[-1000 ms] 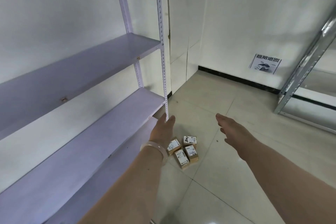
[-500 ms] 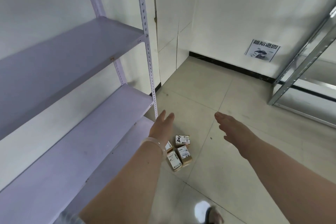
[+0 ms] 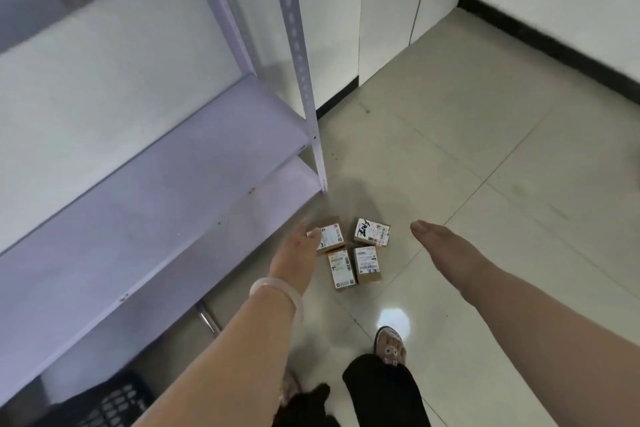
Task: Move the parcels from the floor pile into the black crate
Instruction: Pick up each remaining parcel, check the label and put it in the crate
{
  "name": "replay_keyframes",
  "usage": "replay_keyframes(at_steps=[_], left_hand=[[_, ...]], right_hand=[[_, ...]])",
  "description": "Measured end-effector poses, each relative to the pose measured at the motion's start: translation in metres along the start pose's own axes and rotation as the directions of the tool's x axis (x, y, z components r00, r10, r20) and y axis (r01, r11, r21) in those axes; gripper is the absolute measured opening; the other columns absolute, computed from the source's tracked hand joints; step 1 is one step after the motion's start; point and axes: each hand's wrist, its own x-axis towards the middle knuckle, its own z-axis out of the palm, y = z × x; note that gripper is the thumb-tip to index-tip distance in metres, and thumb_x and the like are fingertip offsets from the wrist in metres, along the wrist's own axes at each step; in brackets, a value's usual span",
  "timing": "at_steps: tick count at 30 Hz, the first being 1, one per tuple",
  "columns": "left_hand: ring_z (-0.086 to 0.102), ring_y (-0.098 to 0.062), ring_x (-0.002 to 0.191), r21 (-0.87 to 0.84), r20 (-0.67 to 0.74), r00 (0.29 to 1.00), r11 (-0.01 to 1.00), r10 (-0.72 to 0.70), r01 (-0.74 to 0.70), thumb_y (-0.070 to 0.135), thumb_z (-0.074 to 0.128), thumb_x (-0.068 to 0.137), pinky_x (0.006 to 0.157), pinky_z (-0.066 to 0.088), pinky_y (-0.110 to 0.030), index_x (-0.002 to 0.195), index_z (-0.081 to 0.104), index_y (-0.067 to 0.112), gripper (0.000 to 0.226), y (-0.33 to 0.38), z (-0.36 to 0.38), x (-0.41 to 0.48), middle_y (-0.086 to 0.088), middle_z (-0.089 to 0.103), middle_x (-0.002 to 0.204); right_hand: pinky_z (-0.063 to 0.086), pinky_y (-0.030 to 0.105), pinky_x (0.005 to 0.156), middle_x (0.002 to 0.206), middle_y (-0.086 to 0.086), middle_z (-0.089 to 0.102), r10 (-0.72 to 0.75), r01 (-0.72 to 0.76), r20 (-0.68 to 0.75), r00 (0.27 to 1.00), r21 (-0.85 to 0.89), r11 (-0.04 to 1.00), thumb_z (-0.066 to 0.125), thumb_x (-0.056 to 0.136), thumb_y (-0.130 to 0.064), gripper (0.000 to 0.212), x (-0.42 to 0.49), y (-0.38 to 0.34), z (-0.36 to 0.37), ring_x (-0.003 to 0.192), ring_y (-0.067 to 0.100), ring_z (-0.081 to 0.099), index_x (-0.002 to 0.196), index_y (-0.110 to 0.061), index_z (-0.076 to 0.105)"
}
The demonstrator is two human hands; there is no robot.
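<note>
Several small brown cardboard parcels [image 3: 353,253] with white labels lie close together on the tiled floor, just past the foot of the shelf post. My left hand [image 3: 296,255] reaches down toward them, fingers apart, its fingertips over the edge of the nearest parcel [image 3: 331,237]. My right hand [image 3: 446,248] is stretched out flat to the right of the pile, holding nothing. A corner of the black crate [image 3: 104,402] with a grid pattern shows at the bottom left, under the lowest shelf.
A pale purple metal shelf unit [image 3: 156,184] fills the left side, its perforated post [image 3: 301,80] standing just behind the parcels. My sandalled foot [image 3: 389,347] and black trouser leg are below the pile. White walls with a black skirting [image 3: 554,48] close the far side.
The camera has tilted down and come closer to the parcels. Both hands have dropped toward the pile, and my feet and the crate corner have come into view.
</note>
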Motion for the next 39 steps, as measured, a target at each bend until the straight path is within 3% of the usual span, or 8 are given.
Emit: replay_keyframes(at_steps=[5, 9, 14, 22, 27, 32, 36, 39], left_hand=[[0.052, 0.012, 0.093, -0.079, 0.074, 0.984, 0.982, -0.164, 0.17, 0.025, 0.043, 0.098, 0.083, 0.032, -0.001, 0.127, 0.051, 0.029, 0.03, -0.072, 0.066, 0.096, 0.022, 0.053, 0.106], [0.042, -0.012, 0.118, -0.064, 0.13, 0.96, 0.964, -0.249, 0.259, 0.024, 0.045, 0.097, 0.096, 0.026, -0.023, 0.139, 0.041, 0.022, 0.042, -0.148, 0.132, 0.193, -0.001, 0.046, 0.142], [0.047, -0.009, 0.123, -0.093, 0.219, 0.942, 0.956, -0.253, 0.278, 0.024, 0.043, 0.098, 0.104, 0.032, -0.028, 0.127, 0.052, 0.039, 0.034, -0.223, 0.216, 0.289, 0.008, 0.045, 0.139], [0.034, -0.022, 0.138, 0.014, 0.283, 0.921, 0.962, -0.267, 0.274, 0.02, 0.041, 0.099, 0.116, 0.027, -0.039, 0.15, 0.017, 0.027, 0.057, -0.289, 0.288, 0.366, 0.001, 0.03, 0.154], [0.032, -0.02, 0.138, 0.002, 0.321, 0.898, 0.949, -0.3, 0.317, 0.017, 0.044, 0.096, 0.117, 0.023, -0.039, 0.151, 0.011, 0.021, 0.064, -0.29, 0.29, 0.363, 0.002, 0.033, 0.152], [0.048, -0.02, 0.118, -0.009, 0.33, 0.905, 0.957, -0.269, 0.288, 0.018, 0.047, 0.095, 0.104, 0.035, -0.032, 0.138, 0.04, 0.016, 0.043, -0.262, 0.269, 0.34, -0.006, 0.044, 0.14], [0.048, -0.02, 0.116, -0.101, 0.313, 0.915, 0.949, -0.255, 0.299, 0.017, 0.046, 0.094, 0.107, 0.037, -0.039, 0.134, 0.047, 0.029, 0.041, -0.207, 0.243, 0.308, -0.005, 0.039, 0.143], [0.054, -0.017, 0.101, -0.174, 0.263, 0.945, 0.954, -0.193, 0.243, 0.016, 0.046, 0.093, 0.092, 0.044, -0.031, 0.094, 0.053, 0.04, 0.025, -0.149, 0.218, 0.283, -0.002, 0.049, 0.128]], right_hand=[[0.029, 0.027, 0.092, 0.144, 0.006, 0.045, 0.177, -0.172, 0.025, 0.984, -0.14, 0.975, 0.044, 0.093, -0.051, 0.054, 0.124, 0.08, 0.035, 0.13, 0.026, 0.041, 0.14, -0.025, 0.042], [0.028, 0.025, 0.088, 0.143, 0.008, 0.046, 0.264, -0.265, -0.026, 0.964, -0.169, 0.949, 0.045, 0.094, -0.045, 0.049, 0.225, 0.155, 0.072, 0.13, 0.026, 0.042, 0.139, -0.025, 0.045], [0.028, 0.029, 0.102, 0.147, 0.006, 0.041, 0.301, -0.298, -0.012, 0.954, -0.188, 0.936, 0.041, 0.097, -0.037, 0.044, 0.332, 0.241, 0.113, 0.134, 0.025, 0.037, 0.141, -0.027, 0.042], [0.023, 0.031, 0.107, 0.152, -0.002, 0.033, 0.321, -0.317, 0.089, 0.943, -0.051, 0.947, 0.038, 0.099, -0.037, 0.047, 0.397, 0.314, 0.166, 0.139, 0.021, 0.028, 0.146, -0.034, 0.031], [0.026, 0.025, 0.091, 0.137, 0.0, 0.047, 0.34, -0.352, 0.123, 0.932, 0.089, 0.932, 0.041, 0.099, -0.032, 0.038, 0.385, 0.321, 0.181, 0.122, 0.017, 0.041, 0.136, -0.038, 0.042], [0.031, 0.037, 0.107, 0.136, 0.0, 0.054, 0.358, -0.367, 0.079, 0.93, 0.182, 0.912, 0.045, 0.095, -0.036, 0.037, 0.355, 0.298, 0.167, 0.126, 0.022, 0.046, 0.132, -0.037, 0.05], [0.042, 0.042, 0.099, 0.102, -0.008, 0.066, 0.294, -0.281, -0.043, 0.955, 0.192, 0.94, 0.045, 0.095, -0.029, 0.021, 0.324, 0.242, 0.139, 0.105, 0.019, 0.057, 0.094, -0.036, 0.065], [0.046, 0.036, 0.091, 0.106, -0.002, 0.066, 0.207, -0.174, -0.143, 0.968, 0.215, 0.961, 0.047, 0.093, -0.026, 0.02, 0.297, 0.18, 0.11, 0.1, 0.018, 0.059, 0.101, -0.029, 0.065]])
